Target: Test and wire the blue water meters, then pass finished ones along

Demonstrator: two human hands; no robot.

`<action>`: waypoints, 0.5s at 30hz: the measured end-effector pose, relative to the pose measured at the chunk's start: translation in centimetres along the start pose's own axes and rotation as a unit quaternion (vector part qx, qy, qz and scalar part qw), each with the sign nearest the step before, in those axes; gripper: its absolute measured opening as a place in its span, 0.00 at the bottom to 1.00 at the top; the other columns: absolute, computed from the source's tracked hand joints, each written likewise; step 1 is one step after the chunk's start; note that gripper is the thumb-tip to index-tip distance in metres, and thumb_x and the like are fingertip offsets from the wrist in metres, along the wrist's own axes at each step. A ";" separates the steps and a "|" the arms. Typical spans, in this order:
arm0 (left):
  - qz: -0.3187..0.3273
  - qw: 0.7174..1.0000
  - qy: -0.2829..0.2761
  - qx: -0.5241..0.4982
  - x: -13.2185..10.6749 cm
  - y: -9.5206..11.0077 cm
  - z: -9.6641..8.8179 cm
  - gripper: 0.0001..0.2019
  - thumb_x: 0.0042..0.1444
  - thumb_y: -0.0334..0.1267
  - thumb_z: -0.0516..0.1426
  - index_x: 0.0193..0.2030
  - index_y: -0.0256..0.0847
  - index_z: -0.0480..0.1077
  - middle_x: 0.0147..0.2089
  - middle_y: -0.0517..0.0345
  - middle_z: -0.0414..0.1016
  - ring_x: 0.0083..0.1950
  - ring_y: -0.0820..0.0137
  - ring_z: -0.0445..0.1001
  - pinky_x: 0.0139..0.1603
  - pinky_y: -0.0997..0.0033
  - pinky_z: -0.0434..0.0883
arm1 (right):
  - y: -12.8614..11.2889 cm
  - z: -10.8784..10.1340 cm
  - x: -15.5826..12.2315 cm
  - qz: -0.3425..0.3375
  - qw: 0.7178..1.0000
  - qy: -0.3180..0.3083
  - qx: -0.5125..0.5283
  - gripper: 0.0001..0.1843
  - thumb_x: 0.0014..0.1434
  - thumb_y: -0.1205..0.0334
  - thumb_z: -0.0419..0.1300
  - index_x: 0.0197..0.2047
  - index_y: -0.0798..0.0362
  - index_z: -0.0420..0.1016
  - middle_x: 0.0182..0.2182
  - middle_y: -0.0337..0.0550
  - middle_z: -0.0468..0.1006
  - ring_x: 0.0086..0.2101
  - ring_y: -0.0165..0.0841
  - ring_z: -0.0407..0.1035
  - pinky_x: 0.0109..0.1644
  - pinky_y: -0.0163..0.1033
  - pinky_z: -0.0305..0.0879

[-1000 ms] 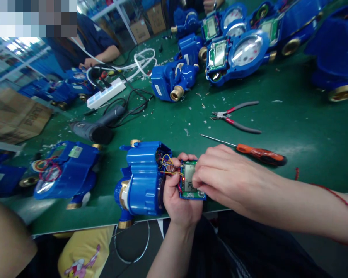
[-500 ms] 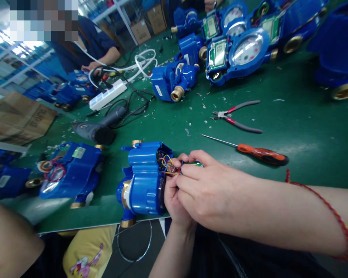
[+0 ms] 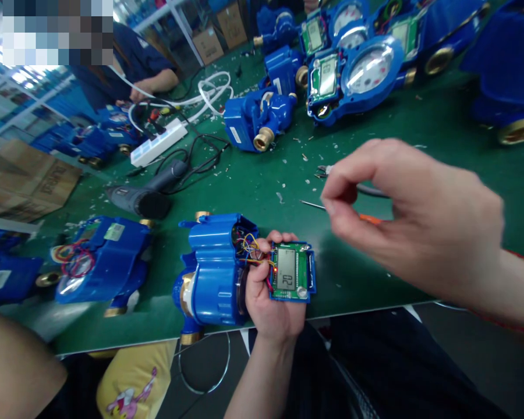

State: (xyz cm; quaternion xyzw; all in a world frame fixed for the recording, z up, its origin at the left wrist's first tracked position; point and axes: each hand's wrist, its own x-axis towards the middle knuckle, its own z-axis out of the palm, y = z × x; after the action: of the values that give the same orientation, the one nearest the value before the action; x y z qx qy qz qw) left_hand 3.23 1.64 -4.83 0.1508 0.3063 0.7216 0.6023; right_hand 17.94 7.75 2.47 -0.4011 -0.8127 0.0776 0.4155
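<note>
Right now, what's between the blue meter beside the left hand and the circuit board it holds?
In the head view, coloured wires and fingers of the left hand lie between the blue meter and circuit board.

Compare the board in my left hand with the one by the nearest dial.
The held board lies in your left hand; the other board sits beside a round dial. The held board shows a red light; the other board shows none. Both are green with grey screens.
</note>
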 end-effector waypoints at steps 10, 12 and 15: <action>-0.004 0.999 -0.027 -0.027 -0.1 0.0 -0.1 0.08 0.56 0.31 0.50 0.36 0.42 0.70 0.40 0.61 0.74 0.46 0.74 0.75 0.59 0.69 0.69 | 2.7 1.8 -3.1 0.037 0.998 -0.008 -0.055 0.04 0.57 0.72 0.58 0.31 0.56 0.66 0.27 0.39 0.68 0.30 0.32 0.64 0.33 0.38 0.59; -0.003 0.999 -0.028 -0.025 -0.1 0.0 -0.1 0.08 0.56 0.31 0.50 0.36 0.41 0.70 0.40 0.61 0.74 0.46 0.74 0.75 0.59 0.69 0.69 | 2.6 1.6 -3.4 0.043 0.998 -0.005 -0.036 0.06 0.55 0.74 0.58 0.31 0.56 0.65 0.27 0.39 0.68 0.29 0.31 0.64 0.33 0.37 0.59; -0.002 0.999 -0.031 -0.022 -0.1 0.0 -0.2 0.08 0.56 0.32 0.50 0.36 0.41 0.70 0.40 0.61 0.74 0.47 0.74 0.75 0.59 0.68 0.68 | 2.3 1.6 -3.9 0.034 0.999 -0.013 -0.009 0.04 0.58 0.73 0.57 0.31 0.57 0.66 0.27 0.40 0.69 0.30 0.32 0.64 0.34 0.38 0.60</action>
State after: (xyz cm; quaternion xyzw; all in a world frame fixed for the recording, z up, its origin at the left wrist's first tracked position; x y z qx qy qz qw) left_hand 3.13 1.49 -4.92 0.1589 0.2723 0.7216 0.6163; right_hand 19.38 6.82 -2.04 -0.4309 -0.8048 0.0899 0.3982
